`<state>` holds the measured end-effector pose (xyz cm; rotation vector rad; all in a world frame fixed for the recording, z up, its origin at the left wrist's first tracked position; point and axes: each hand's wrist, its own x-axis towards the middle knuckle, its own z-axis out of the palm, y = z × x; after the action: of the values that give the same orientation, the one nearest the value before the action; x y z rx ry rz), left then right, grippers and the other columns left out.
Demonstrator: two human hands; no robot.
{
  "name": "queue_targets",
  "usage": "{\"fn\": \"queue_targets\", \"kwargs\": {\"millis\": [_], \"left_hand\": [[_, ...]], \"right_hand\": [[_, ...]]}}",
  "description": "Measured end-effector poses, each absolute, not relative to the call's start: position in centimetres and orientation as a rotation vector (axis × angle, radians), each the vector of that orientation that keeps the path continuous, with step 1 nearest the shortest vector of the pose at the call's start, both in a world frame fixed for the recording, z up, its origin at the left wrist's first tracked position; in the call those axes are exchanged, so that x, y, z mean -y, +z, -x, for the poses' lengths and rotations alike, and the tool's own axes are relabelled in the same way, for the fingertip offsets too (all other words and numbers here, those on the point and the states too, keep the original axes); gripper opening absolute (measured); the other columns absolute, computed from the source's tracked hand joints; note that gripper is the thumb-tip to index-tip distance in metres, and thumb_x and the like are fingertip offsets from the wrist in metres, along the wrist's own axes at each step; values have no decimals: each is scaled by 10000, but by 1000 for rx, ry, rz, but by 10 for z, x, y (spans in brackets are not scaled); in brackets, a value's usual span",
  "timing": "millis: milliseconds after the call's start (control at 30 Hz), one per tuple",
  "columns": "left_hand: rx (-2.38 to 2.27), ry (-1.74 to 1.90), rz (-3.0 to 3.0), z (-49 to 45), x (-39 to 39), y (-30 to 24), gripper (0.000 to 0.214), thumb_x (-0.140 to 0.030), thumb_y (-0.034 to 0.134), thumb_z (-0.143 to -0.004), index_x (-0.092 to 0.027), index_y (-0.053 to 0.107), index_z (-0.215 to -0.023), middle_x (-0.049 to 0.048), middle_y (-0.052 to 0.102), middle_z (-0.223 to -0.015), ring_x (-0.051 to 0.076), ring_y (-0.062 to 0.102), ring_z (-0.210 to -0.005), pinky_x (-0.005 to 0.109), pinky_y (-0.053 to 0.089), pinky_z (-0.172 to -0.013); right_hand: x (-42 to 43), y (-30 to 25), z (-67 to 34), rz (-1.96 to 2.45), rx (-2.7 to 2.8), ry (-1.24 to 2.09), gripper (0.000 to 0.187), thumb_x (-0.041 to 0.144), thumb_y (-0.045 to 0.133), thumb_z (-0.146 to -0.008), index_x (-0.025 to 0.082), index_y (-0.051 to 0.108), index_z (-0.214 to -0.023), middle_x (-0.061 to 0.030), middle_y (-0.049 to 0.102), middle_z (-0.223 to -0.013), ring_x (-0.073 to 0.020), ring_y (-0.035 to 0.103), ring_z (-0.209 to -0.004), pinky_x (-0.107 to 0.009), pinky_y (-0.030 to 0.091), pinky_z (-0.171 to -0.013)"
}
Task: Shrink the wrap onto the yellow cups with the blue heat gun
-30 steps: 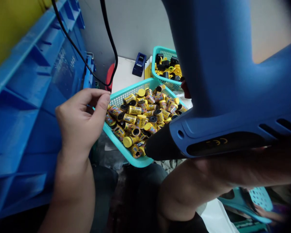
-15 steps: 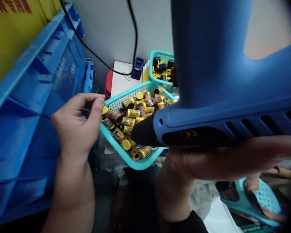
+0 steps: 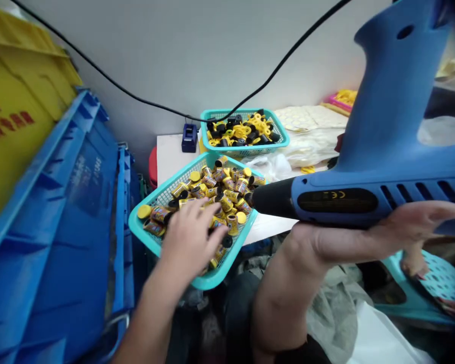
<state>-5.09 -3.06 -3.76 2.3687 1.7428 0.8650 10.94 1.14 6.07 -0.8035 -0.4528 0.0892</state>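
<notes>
My left hand [image 3: 189, 237] is over the near part of a turquoise basket [image 3: 212, 279], fingers apart and slightly blurred. Beneath and around it lie small yellow-capped containers [image 3: 241, 186] with printed labels; any contact with the fingertips is unclear. My right hand [image 3: 326, 245] holds a blue power tool [image 3: 364, 177] from below, one digit stretched along its body. Its black tapered nose [image 3: 275, 198] points left, over the basket's right edge. The tool's kind is not clear, and its handle loop rises above the body.
Behind stands another turquoise basket [image 3: 282, 135] of black and yellow parts. A dark blue tape dispenser [image 3: 189, 137] sits on the white table [image 3: 167, 156]. Blue crates [image 3: 79, 202] line the left. A black cable [image 3: 136, 96] crosses above. Another person's hand [image 3: 415, 260] rests near a turquoise stool [image 3: 445, 273].
My left hand has gone from a pinched pose beside the basket's left edge to spread fingers over the containers. The view has shifted, and the tool now appears farther right.
</notes>
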Motion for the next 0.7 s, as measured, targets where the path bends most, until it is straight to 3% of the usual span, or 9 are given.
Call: {"fn": "queue_targets", "kwargs": {"millis": [67, 133, 233, 400, 567, 700], "left_hand": [[-1692, 604, -2530, 33, 24, -47, 453, -438, 620, -877, -216, 621, -1272, 137, 495, -1476, 365, 455, -1348, 564, 385, -1094], [-1695, 415, -2653, 26, 20, -53, 324, -391, 617, -886, -226, 679, -1157, 128, 426, -1532, 389, 428, -1368, 605, 330, -1120], [-1755, 274, -2720, 42, 18, -54, 192, -297, 568, -914, -220, 708, -1022, 128, 534, -1441, 407, 411, -1376, 652, 306, -1109], [-1716, 385, -2624, 81, 7, -50, 239, -324, 488, -951, -237, 691, -1043, 81, 593, -1374, 394, 257, -1455, 644, 296, -1125], [-1677, 403, -2417, 88, -17, -50, 273, -358, 577, -897, -223, 603, -1133, 115, 569, -1371, 335, 350, -1425, 560, 369, -1111], [-1501, 368, -2413, 88, -30, -47, 258, -315, 650, -841, -219, 616, -1078, 109, 543, -1405, 326, 356, -1426, 573, 304, -1149]], "right_hand": [[-12, 58, -117, 644, 471, 68, 496, 152, 163, -962, 144, 239, -1452, 85, 184, -1533, -34, 122, -1489, -249, 346, -1270], [-10, 56, -123, 582, 557, 111, 452, 210, 233, -955, 145, 333, -1392, 61, 314, -1478, -70, 157, -1488, -289, 405, -1231], [-7, 54, -129, 563, 631, 160, 443, 271, 273, -925, 119, 397, -1322, -1, 426, -1382, -119, 185, -1486, -324, 473, -1165], [-5, 54, -130, 692, 695, 2, 487, 336, 333, -875, 140, 393, -1317, -15, 424, -1369, -134, 93, -1512, -345, 456, -1176], [-3, 53, -129, 879, 706, 90, 615, 441, 238, -885, 135, 327, -1412, -61, 447, -1314, -150, 106, -1508, -383, 465, -1138], [-2, 51, -133, 982, 810, 257, 727, 502, 99, -867, 106, 351, -1423, -93, 428, -1298, -192, 150, -1496, -368, 501, -1053]]}}
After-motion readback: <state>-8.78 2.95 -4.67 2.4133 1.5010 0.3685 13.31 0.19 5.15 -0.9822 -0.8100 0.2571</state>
